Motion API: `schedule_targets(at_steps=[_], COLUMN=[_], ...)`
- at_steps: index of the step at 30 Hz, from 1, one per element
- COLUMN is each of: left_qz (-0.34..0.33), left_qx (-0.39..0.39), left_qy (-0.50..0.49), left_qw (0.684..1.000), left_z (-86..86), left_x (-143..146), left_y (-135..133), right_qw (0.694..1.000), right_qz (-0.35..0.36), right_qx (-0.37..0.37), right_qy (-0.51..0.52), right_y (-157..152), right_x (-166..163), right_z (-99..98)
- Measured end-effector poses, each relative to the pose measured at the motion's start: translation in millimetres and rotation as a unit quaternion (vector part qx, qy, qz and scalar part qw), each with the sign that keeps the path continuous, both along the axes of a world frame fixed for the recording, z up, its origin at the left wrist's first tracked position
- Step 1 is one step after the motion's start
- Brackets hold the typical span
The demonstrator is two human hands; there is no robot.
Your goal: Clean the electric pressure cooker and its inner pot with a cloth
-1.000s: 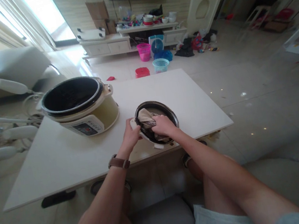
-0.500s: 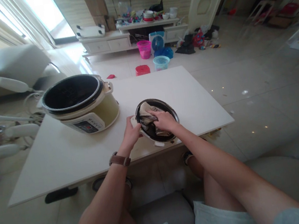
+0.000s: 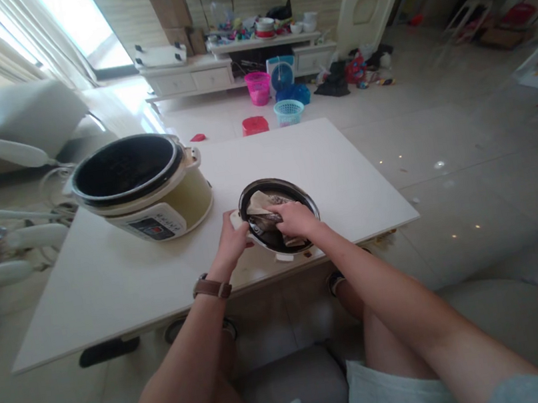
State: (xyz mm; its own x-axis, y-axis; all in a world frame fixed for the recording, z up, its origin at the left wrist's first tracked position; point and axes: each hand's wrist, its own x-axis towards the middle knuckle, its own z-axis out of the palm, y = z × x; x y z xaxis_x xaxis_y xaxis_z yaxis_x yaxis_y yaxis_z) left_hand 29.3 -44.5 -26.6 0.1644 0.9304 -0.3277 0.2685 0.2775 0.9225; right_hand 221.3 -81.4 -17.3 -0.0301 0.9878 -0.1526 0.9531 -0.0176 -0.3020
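A round cooker lid lies inside-up near the front edge of the white table. My left hand grips the lid's white left rim, fingers curled over it. My right hand is closed on a crumpled beige cloth and presses it into the lid's dark inner face. A brown watch sits on my left wrist. The open cream pressure cooker stands at the table's left, a little beyond my left hand.
I sit on a grey sofa with my knees under the table. White chair legs and clutter lie to the left. Beyond the table, on the tiled floor, are a red box, a pink basket and blue baskets before a TV cabinet.
My right hand has shifted the cloth slightly within the lid, from its lower part toward the middle. My left hand keeps its hold on the rim. The view has shifted a little.
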Motion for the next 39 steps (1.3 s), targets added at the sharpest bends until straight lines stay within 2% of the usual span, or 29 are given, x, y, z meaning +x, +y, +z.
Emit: schedule_targets(at_steps=[6,11,15,19,23,27,34,39], left_qz=[-0.015,-0.018,-0.013,-0.016,-0.015,-0.012,-0.009,-0.014], left_qx=[0.007,0.01,0.012,0.014,0.013,0.011,0.008,0.011], left_qy=[-0.003,-0.006,-0.003,-0.003,-0.004,-0.002,0.0,0.0], left_qw=[1.0,1.0,1.0,1.0,1.0,1.0,1.0,1.0], left_z=[2.1,0.3,-2.3,-2.9,-3.3,-3.3,-0.2,-0.9], left_x=[1.3,1.5,1.4,1.0,0.9,0.2,1.0,1.3], left_y=[-0.8,-0.2,0.5,0.5,0.7,0.3,-0.2,0.5], right_qw=[0.999,0.996,0.992,0.991,0.98,0.974,0.977,0.989], right_qz=[-0.007,-0.094,-0.115,-0.124,-0.157,-0.199,-0.195,-0.136], right_qx=[0.035,-0.01,-0.045,-0.041,-0.018,-0.002,-0.006,0.006], right_qy=[0.016,-0.006,-0.021,0.041,0.124,0.112,0.09,0.05], right_y=[1.6,7.0,6.0,7.7,16.9,22.2,20.5,14.4], right_x=[3.0,8.3,1.0,-4.5,4.9,17.3,20.1,8.7], right_z=[-7.4,-12.6,-9.7,-4.8,-5.5,-10.4,-14.4,-9.7])
